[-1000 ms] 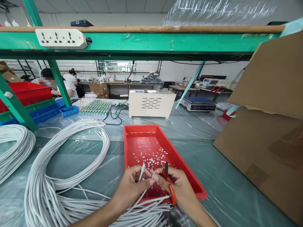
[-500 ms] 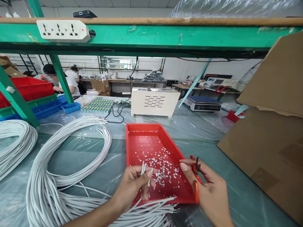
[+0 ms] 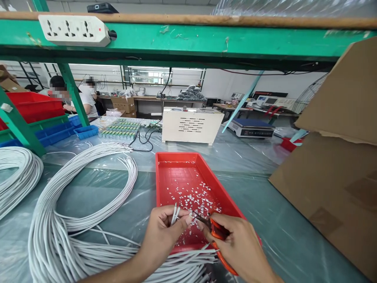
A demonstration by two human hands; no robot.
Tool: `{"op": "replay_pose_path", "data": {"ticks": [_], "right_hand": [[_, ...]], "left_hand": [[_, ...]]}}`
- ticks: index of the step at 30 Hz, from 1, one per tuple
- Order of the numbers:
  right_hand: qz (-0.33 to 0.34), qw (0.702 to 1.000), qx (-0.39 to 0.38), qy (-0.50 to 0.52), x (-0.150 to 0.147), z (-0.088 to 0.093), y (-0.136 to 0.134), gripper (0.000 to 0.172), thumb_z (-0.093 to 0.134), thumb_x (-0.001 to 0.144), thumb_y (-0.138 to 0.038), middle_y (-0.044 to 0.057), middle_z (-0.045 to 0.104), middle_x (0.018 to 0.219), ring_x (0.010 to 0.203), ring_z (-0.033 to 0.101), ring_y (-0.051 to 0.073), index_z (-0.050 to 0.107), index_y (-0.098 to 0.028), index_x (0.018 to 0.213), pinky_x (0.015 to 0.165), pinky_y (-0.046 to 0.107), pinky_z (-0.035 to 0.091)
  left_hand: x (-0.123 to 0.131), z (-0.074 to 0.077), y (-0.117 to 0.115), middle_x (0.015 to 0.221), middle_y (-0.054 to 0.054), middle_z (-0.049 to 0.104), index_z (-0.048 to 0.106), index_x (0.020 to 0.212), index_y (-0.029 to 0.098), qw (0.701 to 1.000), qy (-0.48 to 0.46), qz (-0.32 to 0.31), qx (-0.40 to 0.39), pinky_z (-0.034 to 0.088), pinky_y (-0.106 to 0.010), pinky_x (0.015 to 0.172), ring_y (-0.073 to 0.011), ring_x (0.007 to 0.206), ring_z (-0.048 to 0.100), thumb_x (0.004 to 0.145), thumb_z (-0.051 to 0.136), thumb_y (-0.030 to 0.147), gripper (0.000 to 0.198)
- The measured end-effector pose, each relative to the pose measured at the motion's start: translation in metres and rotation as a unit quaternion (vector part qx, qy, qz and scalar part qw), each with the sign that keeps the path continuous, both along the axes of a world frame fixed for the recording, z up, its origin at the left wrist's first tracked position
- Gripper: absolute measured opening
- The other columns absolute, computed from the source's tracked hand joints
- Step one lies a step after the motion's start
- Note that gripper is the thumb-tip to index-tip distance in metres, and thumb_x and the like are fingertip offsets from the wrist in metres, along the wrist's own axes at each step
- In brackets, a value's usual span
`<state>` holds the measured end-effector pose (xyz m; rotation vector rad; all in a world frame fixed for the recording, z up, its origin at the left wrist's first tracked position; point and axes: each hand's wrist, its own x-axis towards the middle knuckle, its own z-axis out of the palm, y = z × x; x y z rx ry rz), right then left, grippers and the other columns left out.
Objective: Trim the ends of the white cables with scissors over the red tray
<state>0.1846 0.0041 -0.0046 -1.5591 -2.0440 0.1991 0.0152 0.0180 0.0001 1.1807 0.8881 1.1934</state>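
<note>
- While pinching thin white wires (image 3: 174,214) between the thumb and fingers of the left hand (image 3: 165,232), shows 2 ends poking up past the bent fingers.
- Grips orange-handled cutters (image 3: 216,231) in the right hand (image 3: 240,239), with fingers curled round the handles.
- Points the metal tips to the left and a bit away, right toward the left thumb and fingertips.
- Seems very close there, but too small to tell touching from just beside.
- Slants the cutters longways, from handles at the near right to tips at the far left.
- Shows the 2 ends nearly straight up, so across that slant and not along it.
- Has the wires nearer the left hand, with the cutters to the right of them.
- Cannot make out any gap between the 2 blades.
- Holds both hands over the near part of the red tray (image 3: 158,182), above white scraps (image 3: 203,196).
- Leaves loose wire ends (image 3: 191,257) between the wrists, by the tray's near edge.
</note>
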Motion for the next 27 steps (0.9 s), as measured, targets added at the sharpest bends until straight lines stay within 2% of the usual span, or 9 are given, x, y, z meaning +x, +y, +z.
{"op": "replay_pose_path", "data": {"ticks": [6,12,20,23,27], "right_hand": [[0.019,1.000,-0.007,0.017,-0.0028,0.0027,-0.0018,0.034,0.049,0.073,-0.029,-0.008,0.027,0.047,0.045,0.023,0.008,0.024,-0.020,0.052,0.043,0.018,0.020],[0.017,1.000,-0.003,0.017,-0.0018,0.0029,-0.0015,0.038,0.051,0.072,-0.030,-0.008,0.024,0.048,0.046,0.021,0.008,0.021,-0.019,0.052,0.043,0.019,0.018],[0.008,1.000,-0.022,0.001,-0.0002,0.0021,-0.0019,0.040,0.052,0.072,-0.033,-0.008,0.023,0.048,0.047,0.020,0.008,0.021,-0.019,0.053,0.044,0.019,0.018],[0.015,1.000,-0.022,-0.002,-0.0003,0.0027,-0.0020,0.040,0.052,0.073,-0.035,-0.008,0.022,0.048,0.047,0.018,0.008,0.022,-0.019,0.052,0.043,0.019,0.018],[0.016,1.000,-0.010,-0.025,0.0003,0.0045,-0.0022,0.041,0.051,0.075,-0.038,-0.008,0.022,0.047,0.047,0.017,0.009,0.022,-0.019,0.051,0.043,0.021,0.017]], "left_hand": [[0.0004,-0.0040,-0.0026,0.056,0.001,0.059,0.068,0.071,0.011,0.998,-0.026,-0.044,-0.020,0.035,-0.017,0.052,-0.0068,0.053,0.045,0.068,0.067,0.022,0.011],[0.0007,0.0043,-0.0010,0.057,-0.002,0.056,0.066,0.066,0.006,0.996,0.004,-0.091,0.005,0.034,-0.021,0.054,-0.0099,0.056,0.045,0.073,0.061,0.028,0.023],[-0.0033,0.0006,-0.0004,0.056,0.000,0.048,0.060,0.060,0.008,0.993,0.030,-0.115,0.024,0.030,-0.020,0.053,-0.0090,0.055,0.039,0.076,0.057,0.033,0.029],[-0.0047,0.0008,0.0003,0.048,0.003,0.043,0.059,0.058,0.010,0.990,0.026,-0.139,0.014,0.027,-0.019,0.048,-0.0070,0.049,0.036,0.079,0.054,0.034,0.032],[-0.0041,0.0052,0.0029,0.039,0.008,0.034,0.060,0.058,0.011,0.985,0.031,-0.170,-0.026,0.017,-0.018,0.039,-0.0037,0.037,0.024,0.077,0.055,0.035,0.031]]}}
